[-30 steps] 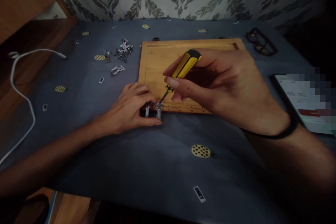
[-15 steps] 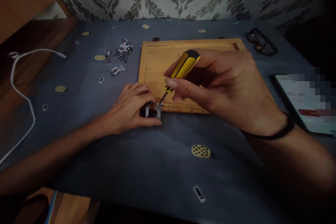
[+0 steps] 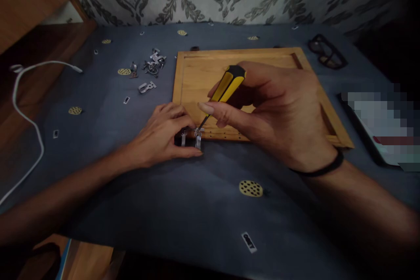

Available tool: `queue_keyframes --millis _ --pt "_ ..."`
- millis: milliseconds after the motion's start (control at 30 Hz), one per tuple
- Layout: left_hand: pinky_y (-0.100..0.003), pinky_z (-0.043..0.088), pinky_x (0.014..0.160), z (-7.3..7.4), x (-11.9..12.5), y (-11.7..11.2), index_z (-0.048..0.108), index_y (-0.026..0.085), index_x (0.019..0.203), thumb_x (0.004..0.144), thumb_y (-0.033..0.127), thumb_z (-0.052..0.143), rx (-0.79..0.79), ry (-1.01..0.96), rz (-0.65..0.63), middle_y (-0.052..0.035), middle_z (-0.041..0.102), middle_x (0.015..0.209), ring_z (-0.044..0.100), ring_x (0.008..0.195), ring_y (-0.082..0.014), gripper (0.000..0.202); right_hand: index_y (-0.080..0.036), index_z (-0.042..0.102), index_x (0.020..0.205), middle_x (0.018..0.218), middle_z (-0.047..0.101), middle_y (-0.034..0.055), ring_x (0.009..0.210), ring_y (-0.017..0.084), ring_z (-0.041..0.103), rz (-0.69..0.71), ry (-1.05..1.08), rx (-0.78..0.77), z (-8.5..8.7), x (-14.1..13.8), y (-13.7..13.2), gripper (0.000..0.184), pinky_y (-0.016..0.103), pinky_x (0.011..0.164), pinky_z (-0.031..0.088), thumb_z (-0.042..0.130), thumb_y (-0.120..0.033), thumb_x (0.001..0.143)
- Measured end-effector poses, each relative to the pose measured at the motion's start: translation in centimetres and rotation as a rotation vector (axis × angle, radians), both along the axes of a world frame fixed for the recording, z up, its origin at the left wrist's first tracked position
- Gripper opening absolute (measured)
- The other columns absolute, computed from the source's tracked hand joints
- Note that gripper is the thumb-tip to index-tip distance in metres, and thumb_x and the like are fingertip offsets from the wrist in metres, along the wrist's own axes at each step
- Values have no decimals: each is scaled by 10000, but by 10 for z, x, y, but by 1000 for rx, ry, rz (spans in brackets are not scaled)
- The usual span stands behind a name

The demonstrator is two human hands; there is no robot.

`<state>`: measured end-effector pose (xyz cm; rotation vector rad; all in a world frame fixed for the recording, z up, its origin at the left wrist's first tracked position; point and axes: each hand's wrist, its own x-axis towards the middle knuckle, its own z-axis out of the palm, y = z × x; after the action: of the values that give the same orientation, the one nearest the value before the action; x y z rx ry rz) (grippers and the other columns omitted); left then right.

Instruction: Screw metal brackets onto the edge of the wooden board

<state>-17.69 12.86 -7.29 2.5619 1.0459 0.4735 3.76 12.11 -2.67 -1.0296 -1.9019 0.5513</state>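
Observation:
My right hand (image 3: 275,113) is closed around the yellow and black handle of a screwdriver (image 3: 228,83). The tool slants down to the left, its tip meeting a shiny metal clip (image 3: 198,139) at the near left edge of a wooden panel (image 3: 210,59). My left hand (image 3: 167,135) reaches around this clip from the left, thumb against its near end and fingers curled at the panel's edge. A second metal clip (image 3: 183,138) sits beside it, partly covered by my left fingers. Small dark holes run along the panel's near edge. Any screw under the tip is too small to see.
Several loose metal clips (image 3: 154,62) lie in a pile left of the panel, with one clip (image 3: 146,87) nearer. Eyeglasses (image 3: 326,52) and a tablet-like device (image 3: 377,131) are at the right. A white cable (image 3: 36,127) curves along the left on the blue tablecloth (image 3: 164,210).
My right hand has turned and its wrist has moved left, with the screwdriver handle shifting slightly left and down. The tip remains on the clip. My left hand has stayed in place.

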Motion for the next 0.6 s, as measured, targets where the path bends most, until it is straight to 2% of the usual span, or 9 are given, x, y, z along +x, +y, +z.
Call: queue_keyframes --millis 333,600 --pt "-457 433 968 1 1 0 690 210 986 794 572 791 -3 13 7 -65 674 1071 602 1090 -284 422 -225 610 734 683 648 -15 572 138 597 -2 -11 2 1 -1 0 383 296 539 512 786 -555 815" --pt "-450 433 972 1 1 0 701 219 998 792 565 794 -7 6 12 -49 658 1018 595 1067 -275 413 -247 525 672 628 579 -29 552 138 550 -43 -32 54 0 -2 -2 443 298 510 462 802 -574 787"
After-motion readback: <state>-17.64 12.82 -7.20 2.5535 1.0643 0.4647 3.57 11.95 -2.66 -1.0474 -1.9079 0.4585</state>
